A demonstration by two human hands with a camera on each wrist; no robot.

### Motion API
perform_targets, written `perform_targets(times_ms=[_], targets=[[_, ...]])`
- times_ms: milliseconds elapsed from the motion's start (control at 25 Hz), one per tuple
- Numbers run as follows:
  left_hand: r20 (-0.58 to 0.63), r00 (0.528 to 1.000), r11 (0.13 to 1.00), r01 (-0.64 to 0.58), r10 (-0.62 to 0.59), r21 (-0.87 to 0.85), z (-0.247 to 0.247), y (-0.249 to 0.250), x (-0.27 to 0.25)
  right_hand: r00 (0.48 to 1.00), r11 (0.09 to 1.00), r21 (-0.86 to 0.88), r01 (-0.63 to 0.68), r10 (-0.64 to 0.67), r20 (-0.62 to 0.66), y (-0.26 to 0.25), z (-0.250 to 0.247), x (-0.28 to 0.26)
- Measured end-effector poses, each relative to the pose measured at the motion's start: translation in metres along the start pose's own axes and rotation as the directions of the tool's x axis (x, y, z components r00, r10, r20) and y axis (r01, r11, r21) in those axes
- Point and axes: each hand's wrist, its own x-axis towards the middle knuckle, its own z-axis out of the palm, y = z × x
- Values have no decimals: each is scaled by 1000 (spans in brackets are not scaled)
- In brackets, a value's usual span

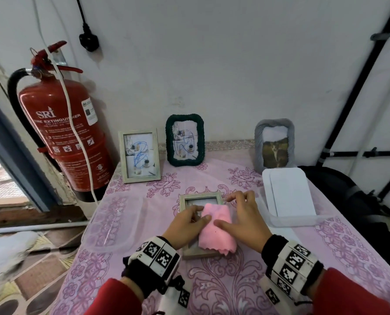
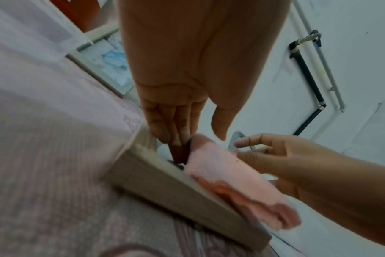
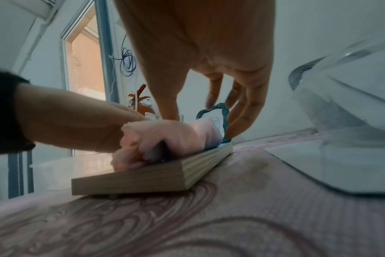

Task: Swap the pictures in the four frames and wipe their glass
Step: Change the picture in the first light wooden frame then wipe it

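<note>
From the left I see my left hand [image 1: 185,221] with straight fingers resting on the flat wooden frame [image 1: 199,252] at the table [image 1: 246,292] centre, the folded pink cloth [image 1: 216,228] lying on its glass, and my right hand [image 1: 241,220], grip relaxed, thumb pressing the cloth.

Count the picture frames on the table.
4: wooden frame standing back left, green frame back centre, grey frame back right, flat frame lying under the pink cloth.

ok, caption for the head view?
Both hands on a folded pink cloth over a flat-lying wooden frame; three frames stand behind.
</note>
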Motion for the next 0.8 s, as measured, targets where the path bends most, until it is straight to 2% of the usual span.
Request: perform_targets(times_ms=[80, 160, 240, 400, 560, 680, 800], targets=[[-55, 998, 999, 9, -11, -48, 5, -2, 2, 992, 986, 107, -129, 128, 15, 3, 0, 0], [-84, 996, 991, 21, -32, -130, 7, -3, 2, 966, 946, 198, -255, 243, 85, 5, 1, -1], [-86, 995, 970, 30, -52, -241, 7, -2, 2, 950, 909, 280, -309, 282, 132, 7, 3, -1], [-117, 993, 891, -26, -31, -453, 7, -1, -3, 955, 865, 406, -294, 258, 143, 1, 3, 2], [-151, 988, 746, -72, -39, -662, 3, 2, -6, 963, 697, 667, -264, 229, 141, -15, -3, 5], [-115, 991, 680, -42, -63, -732, -2, 2, -8, 978, 674, 713, -193, 187, 88, -24, -6, 8], [-97, 993, 653, -25, -74, -757, -8, -2, -11, 983, 650, 741, -169, 169, 76, -31, -1, 12]])
